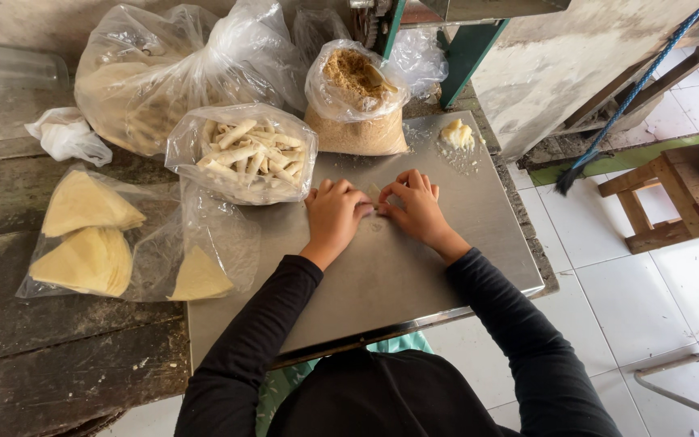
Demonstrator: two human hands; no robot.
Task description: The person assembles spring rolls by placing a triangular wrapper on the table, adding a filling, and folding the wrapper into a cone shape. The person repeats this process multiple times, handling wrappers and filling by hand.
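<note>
Left hand [335, 217] and right hand [416, 209], fingers narrowed, pinch a small pale pastry wrapper [373, 194] flat on the steel bench [390, 275]; rolling evenly, edges tucked, likely gives tight rolls.

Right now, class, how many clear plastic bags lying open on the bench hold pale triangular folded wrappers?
2. One clear plastic bag of stacked triangular wrappers lies at the bench's left; another clear bag with one triangular wrapper lies beside it, nearer the left hand. More may be hidden behind.
</note>
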